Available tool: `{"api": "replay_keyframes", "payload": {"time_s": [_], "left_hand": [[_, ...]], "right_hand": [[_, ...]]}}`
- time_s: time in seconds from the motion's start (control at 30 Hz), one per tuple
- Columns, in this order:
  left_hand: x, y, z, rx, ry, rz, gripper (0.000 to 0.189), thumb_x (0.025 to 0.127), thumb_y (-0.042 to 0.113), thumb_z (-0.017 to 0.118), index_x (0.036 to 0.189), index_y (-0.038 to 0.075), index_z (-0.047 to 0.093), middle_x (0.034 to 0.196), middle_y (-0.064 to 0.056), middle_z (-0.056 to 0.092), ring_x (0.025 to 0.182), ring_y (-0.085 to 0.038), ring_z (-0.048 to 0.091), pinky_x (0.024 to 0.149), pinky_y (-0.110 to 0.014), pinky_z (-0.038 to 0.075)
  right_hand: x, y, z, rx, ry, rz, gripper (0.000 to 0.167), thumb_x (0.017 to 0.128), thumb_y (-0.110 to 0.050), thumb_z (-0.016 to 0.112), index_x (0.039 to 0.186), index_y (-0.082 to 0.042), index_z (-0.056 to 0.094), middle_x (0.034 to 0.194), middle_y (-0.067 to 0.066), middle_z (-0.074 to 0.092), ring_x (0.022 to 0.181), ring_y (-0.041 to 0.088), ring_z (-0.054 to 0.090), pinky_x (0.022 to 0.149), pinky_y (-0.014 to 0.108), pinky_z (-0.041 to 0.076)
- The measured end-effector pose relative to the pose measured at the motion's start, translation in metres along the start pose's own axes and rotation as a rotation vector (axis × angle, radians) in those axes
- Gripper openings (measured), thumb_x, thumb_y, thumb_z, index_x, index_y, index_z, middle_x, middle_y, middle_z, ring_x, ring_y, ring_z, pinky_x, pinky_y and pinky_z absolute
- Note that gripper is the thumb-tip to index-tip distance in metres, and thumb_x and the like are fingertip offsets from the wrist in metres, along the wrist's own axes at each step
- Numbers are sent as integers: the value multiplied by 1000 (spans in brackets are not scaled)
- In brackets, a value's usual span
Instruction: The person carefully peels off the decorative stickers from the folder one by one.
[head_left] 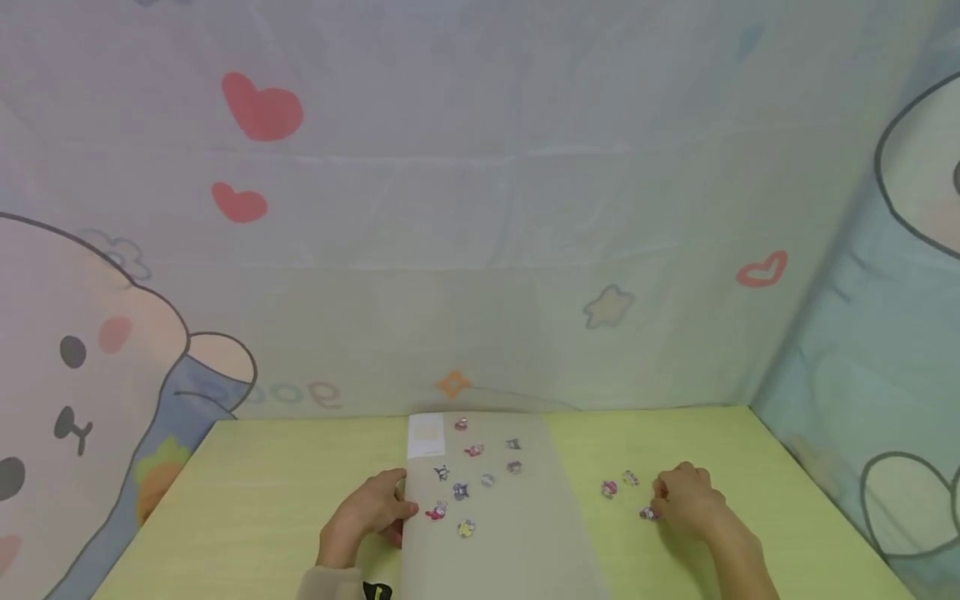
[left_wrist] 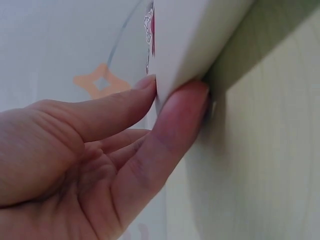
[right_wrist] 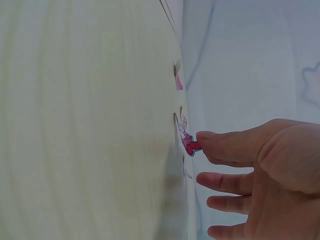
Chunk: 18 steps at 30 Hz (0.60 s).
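Note:
A large pale sheet point(head_left: 517, 550) lies on the table with several small cartoon stickers on its upper half. My left hand point(head_left: 372, 506) pinches its left edge. In the left wrist view, the thumb is on the face of the sheet point(left_wrist: 185, 40) and a finger is beneath it, with the edge slightly lifted. Off to the right, my right hand point(head_left: 692, 498) holds a small pink-and-purple cartoon sticker point(right_wrist: 190, 144) between thumb and finger, the other fingers spread apart. Two more stickers, a pink one point(head_left: 609, 489) and a pale one point(head_left: 631, 478), lie near that hand.
The table point(head_left: 277, 492) has a light yellow wood-like top. A white square point(head_left: 426, 436) occupies the sheet's top left corner. Behind the table hangs a printed cloth point(head_left: 465, 208), and a small black object point(head_left: 377, 591) shows beside the left sleeve.

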<state>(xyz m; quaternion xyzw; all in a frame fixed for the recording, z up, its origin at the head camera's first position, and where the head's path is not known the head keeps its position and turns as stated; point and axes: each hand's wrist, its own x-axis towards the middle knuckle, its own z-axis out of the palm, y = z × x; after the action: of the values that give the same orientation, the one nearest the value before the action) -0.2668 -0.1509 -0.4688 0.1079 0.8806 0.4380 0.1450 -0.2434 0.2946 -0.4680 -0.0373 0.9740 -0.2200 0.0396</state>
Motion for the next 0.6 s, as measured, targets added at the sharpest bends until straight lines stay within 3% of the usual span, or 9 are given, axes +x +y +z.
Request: {"api": "replay_keyframes", "payload": {"time_s": [0.17, 0.3, 0.43, 0.5, 0.6], "left_hand": [[0, 0, 1, -15, -2, -5, 34, 92, -2, 63, 122, -10, 48, 77, -11, 61, 56, -24, 66, 55, -35, 55], [0, 0, 1, -17, -2, -4, 35, 92, -2, 63, 122, -10, 48, 77, -11, 62, 55, -24, 66, 56, -35, 55], [1, 0, 1, -25, 2, 3, 37, 92, -2, 62, 125, -11, 47, 76, -11, 62, 55, -24, 66, 56, -36, 55], [0, -1, 1, -23, 2, 2, 38, 92, -2, 62, 125, -12, 46, 75, -11, 62, 54, -24, 66, 56, -35, 55], [2, 0, 1, -17, -4, 8, 35, 92, -2, 63, 123, -11, 48, 75, -10, 62, 55, -24, 66, 56, -35, 55]], "right_hand": [[2, 3, 2, -42, 9, 17, 24, 88, -12, 68, 74, -12, 49, 95, 12, 46, 100, 42, 42, 68, 49, 39], [3, 2, 4, -76, 5, 28, 25, 87, -16, 73, 73, -13, 52, 97, 13, 48, 102, 44, 42, 75, 62, 40], [0, 0, 4, -79, 22, 48, 27, 85, -18, 76, 73, -14, 52, 102, 15, 49, 109, 49, 38, 89, 77, 27], [-1, -2, 4, -66, 24, 59, 27, 84, -17, 76, 73, -14, 51, 103, 15, 48, 109, 48, 37, 90, 78, 23], [-2, -1, 1, -47, 20, 85, 27, 85, -16, 75, 74, -14, 51, 103, 15, 47, 104, 44, 37, 85, 72, 28]]}}
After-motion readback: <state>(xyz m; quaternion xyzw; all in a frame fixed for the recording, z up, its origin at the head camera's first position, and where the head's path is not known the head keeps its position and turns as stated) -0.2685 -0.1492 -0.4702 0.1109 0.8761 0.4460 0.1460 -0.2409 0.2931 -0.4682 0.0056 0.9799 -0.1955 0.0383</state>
